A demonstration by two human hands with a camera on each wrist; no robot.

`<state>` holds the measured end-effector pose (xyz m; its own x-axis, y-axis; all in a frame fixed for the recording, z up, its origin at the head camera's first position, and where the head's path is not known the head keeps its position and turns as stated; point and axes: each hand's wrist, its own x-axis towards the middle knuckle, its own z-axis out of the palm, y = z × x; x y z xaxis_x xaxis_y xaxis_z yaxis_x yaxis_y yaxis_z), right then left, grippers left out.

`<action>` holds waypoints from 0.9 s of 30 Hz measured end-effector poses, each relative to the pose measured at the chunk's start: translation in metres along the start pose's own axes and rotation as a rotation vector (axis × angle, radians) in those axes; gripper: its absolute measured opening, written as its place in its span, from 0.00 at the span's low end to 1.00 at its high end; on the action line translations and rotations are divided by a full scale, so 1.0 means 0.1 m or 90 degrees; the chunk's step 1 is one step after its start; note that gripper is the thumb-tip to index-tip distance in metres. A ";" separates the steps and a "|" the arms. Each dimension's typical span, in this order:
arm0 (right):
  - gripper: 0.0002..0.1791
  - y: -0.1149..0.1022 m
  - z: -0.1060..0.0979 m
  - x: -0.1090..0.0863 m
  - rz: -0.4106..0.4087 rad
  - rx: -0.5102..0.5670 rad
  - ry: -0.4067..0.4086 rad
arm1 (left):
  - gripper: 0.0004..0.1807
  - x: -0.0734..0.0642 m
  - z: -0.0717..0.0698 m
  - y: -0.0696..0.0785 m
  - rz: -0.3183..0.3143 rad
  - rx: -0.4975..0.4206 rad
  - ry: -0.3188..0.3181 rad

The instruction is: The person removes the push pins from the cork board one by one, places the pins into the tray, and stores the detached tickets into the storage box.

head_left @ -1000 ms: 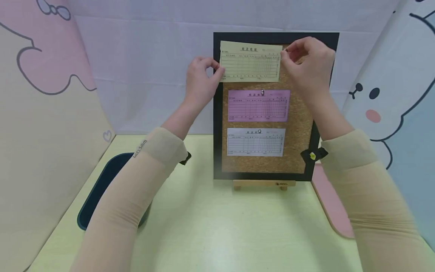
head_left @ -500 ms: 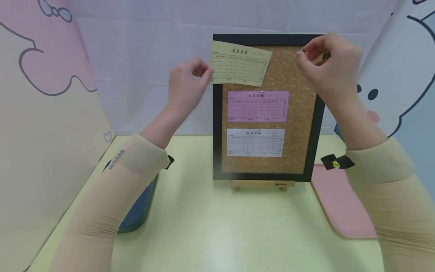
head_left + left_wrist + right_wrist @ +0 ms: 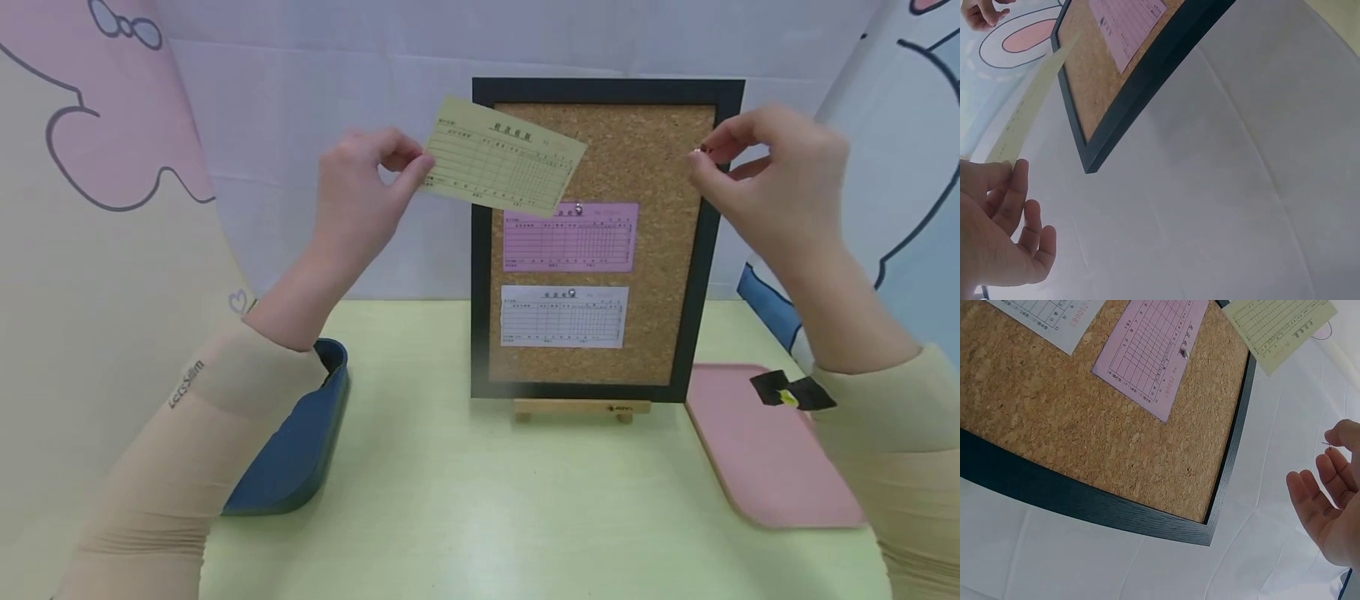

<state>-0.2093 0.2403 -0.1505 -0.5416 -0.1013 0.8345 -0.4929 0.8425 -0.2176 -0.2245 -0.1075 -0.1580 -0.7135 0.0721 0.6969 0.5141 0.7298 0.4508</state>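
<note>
My left hand [image 3: 367, 183] pinches a yellow receipt slip [image 3: 502, 154] by its left edge, tilted down to the right, in front of the corkboard [image 3: 652, 250]. In the head view the slip overlaps the top of a pink receipt slip [image 3: 570, 242]. My right hand [image 3: 787, 175], off the board's right edge, pinches a small push pin [image 3: 1328, 445] between thumb and fingertip; its needle sticks out in the right wrist view. Silver push pins [image 3: 578, 208] fix the pink slip and the white receipt slip [image 3: 564, 317] to the cork, one each.
The black-framed board stands on a small wooden easel [image 3: 581, 407]. A blue tray [image 3: 300, 467] is at the left, partly behind my left sleeve. A pink tray [image 3: 772, 458] lies at the right, partly under my right forearm. White cloth [image 3: 337, 83] hangs behind.
The yellow slip has come away from the board's top, moving left and tilting. My left hand went left with it; my right hand moved right and down with the push pin.
</note>
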 end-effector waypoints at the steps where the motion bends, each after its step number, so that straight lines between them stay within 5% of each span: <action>1: 0.19 0.01 -0.02 -0.02 0.006 -0.002 -0.003 | 0.11 -0.01 -0.03 0.00 0.000 0.002 0.002; 13: 0.17 0.17 -0.19 -0.26 0.037 -0.036 -0.036 | 0.11 -0.14 -0.39 -0.16 -0.017 0.033 0.023; 27: 0.15 0.45 -0.29 -0.60 0.130 -0.044 -0.090 | 0.13 -0.25 -0.70 -0.48 -0.059 0.121 -0.046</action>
<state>-0.1793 0.3001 -0.1954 -0.7174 0.0053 0.6967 -0.3184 0.8869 -0.3346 -0.1980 -0.1918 -0.1587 -0.7894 0.0430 0.6124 0.3509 0.8501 0.3926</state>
